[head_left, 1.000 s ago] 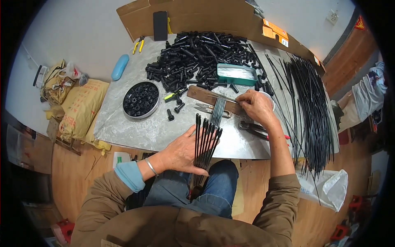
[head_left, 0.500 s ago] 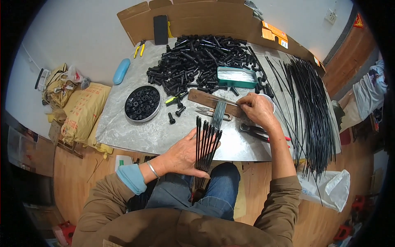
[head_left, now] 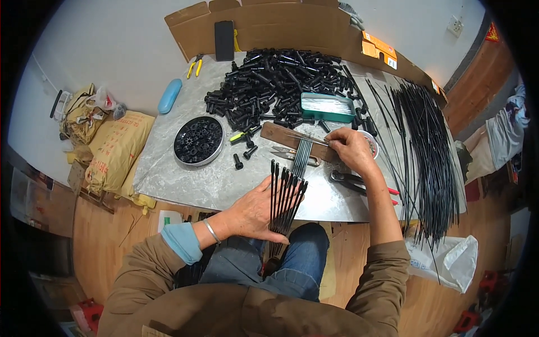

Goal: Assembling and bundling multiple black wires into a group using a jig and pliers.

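My left hand [head_left: 252, 212] is closed around a fan of thin black rods [head_left: 285, 196] at the table's front edge, its thumb across their lower part. Their far ends run on as slim grey-green shafts [head_left: 302, 154] that rest over a brown wooden board [head_left: 275, 132]. At the board's right end my right hand [head_left: 357, 153] pinches a thin metal needle [head_left: 310, 139], which lies across the shafts. Partly under the shafts are small scissors [head_left: 314, 162]. Red-handled pliers [head_left: 351, 180] lie just below my right hand.
Behind the board are a heap of black tubular parts [head_left: 269, 78] and a green box of thin white sticks [head_left: 349, 115]. A round tin of small black parts [head_left: 196, 160] stands left. Long black rods [head_left: 429, 163] cover the right side. A small white dish [head_left: 374, 145] is partly hidden.
The picture has shifted slightly to the right. More of the small dish shows beside my right hand. Both hands keep their grips in nearly the same places.
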A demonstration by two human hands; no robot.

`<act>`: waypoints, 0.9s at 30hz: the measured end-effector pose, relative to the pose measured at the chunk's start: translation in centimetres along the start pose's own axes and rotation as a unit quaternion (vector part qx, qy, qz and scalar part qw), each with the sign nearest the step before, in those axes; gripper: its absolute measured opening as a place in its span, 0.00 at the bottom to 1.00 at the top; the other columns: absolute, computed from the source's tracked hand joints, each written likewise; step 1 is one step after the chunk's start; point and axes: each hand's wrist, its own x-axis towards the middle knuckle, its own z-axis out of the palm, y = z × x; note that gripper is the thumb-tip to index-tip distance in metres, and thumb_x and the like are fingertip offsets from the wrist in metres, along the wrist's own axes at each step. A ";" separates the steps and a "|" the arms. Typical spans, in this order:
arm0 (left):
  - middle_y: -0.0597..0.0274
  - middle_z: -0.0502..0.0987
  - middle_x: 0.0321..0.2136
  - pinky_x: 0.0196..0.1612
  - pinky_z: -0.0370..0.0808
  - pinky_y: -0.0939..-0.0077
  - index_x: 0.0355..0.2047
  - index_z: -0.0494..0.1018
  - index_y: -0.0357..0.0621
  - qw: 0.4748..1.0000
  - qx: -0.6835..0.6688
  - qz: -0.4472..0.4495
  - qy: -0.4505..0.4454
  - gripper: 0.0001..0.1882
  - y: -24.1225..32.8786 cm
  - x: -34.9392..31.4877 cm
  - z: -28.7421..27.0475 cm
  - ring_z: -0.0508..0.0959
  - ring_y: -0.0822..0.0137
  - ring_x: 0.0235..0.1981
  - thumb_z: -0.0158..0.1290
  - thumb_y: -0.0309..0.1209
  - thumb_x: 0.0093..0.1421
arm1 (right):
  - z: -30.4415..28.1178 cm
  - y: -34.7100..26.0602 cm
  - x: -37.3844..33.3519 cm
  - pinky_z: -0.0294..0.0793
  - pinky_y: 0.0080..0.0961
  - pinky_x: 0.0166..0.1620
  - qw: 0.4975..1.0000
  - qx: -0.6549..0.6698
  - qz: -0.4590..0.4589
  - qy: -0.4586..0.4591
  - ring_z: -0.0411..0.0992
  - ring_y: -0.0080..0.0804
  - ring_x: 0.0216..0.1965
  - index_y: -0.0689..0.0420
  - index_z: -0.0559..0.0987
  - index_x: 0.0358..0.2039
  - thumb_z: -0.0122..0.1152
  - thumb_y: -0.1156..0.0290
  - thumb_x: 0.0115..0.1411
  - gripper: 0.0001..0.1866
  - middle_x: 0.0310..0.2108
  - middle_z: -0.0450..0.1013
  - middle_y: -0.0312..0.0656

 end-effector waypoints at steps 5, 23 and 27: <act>0.49 0.53 0.65 0.65 0.50 0.47 0.61 0.58 0.40 1.000 -0.003 -0.007 -0.008 0.52 0.0 0.0 0.0 0.51 0.44 0.67 0.60 0.61 0.44 | -0.3 -0.5 0.6 0.73 0.28 0.42 0.999 -0.016 0.032 -0.025 0.76 0.36 0.35 0.61 0.81 0.37 0.58 0.74 0.54 0.10 0.33 0.78 0.44; 0.49 0.55 0.64 0.65 0.52 0.49 0.61 0.58 0.39 1.000 -0.006 -0.007 -0.002 0.51 -0.2 -0.1 0.2 0.53 0.45 0.66 0.60 0.60 0.44 | 0.5 -2.2 2.0 0.72 0.34 0.40 0.993 -0.102 -0.040 -0.049 0.75 0.43 0.36 0.60 0.78 0.34 0.57 0.73 0.55 0.07 0.31 0.77 0.48; 0.49 0.55 0.64 0.65 0.52 0.50 0.61 0.58 0.39 1.000 -0.003 -0.007 0.002 0.51 -0.1 -0.3 -0.1 0.52 0.45 0.66 0.60 0.60 0.44 | 1.3 -2.6 2.4 0.72 0.33 0.39 0.994 -0.084 -0.066 -0.036 0.75 0.42 0.35 0.61 0.78 0.33 0.58 0.74 0.54 0.07 0.30 0.77 0.47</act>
